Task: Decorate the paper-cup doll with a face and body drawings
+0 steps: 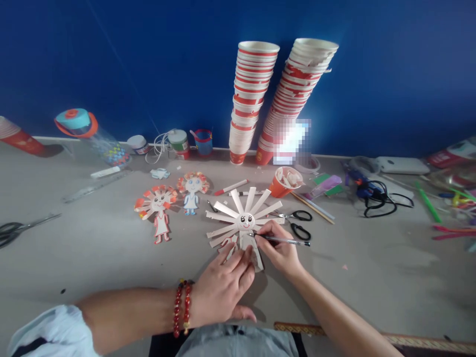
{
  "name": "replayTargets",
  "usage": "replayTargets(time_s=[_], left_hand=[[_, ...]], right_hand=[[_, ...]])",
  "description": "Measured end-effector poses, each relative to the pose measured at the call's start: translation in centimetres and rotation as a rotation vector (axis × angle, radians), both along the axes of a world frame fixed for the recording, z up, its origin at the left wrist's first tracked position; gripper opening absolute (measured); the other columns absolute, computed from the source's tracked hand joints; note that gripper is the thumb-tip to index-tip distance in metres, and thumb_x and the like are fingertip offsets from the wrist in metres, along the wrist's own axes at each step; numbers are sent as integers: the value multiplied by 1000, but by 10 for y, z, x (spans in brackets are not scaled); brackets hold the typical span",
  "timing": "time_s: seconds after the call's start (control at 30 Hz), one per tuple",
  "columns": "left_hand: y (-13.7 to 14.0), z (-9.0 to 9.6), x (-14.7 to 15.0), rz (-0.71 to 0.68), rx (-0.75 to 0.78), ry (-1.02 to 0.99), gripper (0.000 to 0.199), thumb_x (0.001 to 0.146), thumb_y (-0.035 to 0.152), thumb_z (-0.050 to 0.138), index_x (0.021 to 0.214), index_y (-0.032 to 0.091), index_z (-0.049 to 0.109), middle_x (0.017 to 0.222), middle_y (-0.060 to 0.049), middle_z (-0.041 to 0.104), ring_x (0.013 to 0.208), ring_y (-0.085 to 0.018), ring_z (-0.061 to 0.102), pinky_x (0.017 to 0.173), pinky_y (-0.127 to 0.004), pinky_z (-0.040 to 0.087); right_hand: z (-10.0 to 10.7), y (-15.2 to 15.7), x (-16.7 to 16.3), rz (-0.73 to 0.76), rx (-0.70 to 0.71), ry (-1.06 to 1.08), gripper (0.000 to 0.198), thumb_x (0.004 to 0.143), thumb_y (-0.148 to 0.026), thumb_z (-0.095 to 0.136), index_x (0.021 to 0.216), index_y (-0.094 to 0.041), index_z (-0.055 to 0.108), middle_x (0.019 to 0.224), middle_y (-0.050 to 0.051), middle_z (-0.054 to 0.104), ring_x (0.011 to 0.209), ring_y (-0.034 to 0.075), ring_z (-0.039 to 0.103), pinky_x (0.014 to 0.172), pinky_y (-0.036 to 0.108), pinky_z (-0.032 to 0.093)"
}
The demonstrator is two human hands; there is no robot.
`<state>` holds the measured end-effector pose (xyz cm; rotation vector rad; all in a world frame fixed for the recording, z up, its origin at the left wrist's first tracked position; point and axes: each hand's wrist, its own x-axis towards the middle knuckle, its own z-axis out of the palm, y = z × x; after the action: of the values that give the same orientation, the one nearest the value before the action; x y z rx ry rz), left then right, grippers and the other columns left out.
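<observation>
In the head view, my worry is the doll (246,221), lying on the tabletop (111,267) in front of me: if my left hand (226,280) pressed too lightly, the paper could slide and the pen line skid. My right hand (280,248) might smear any wet ink by dragging over it, and the strips (253,198) (thin ones, fanned about the face) could bend if my knuckles pushed into them. My left arm comes in low from the left, palm down, fingers flat and gripping nothing, resting over part of the doll's body and a red-edged cutout (228,241). My right forearm slants in from the lower right, fingers pinching the pen (297,242), its tip just below the face.
</observation>
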<state>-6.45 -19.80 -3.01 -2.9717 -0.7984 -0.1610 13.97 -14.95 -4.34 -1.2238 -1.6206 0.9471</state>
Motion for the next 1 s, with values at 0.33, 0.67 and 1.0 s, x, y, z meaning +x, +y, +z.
replayTargets(time_s=[0.33,0.67,1.0], left_hand=[[0,-1,-1,-8,31,8,94,87,81,25,138,4,46,150,-27,37,133,-38,40,116,-56,11],[0,1,-1,1,-6,7,90,88,79,27,138,5,47,151,-26,36,132,-36,42,117,-56,13],[-3,2,0,11,-31,14,88,89,77,29,138,7,46,150,-23,39,133,-35,41,118,-56,11]], right_hand=[[-1,-4,2,-26,-3,37,7,89,-23,55,83,-20,56,67,-1,56,55,13,51,52,25,40],[-2,-4,5,-4,37,5,10,87,-23,55,78,-20,55,64,-2,54,54,12,49,51,24,39],[3,0,-3,19,-32,-8,10,81,-23,58,74,-21,52,60,-4,52,50,10,45,46,21,35]])
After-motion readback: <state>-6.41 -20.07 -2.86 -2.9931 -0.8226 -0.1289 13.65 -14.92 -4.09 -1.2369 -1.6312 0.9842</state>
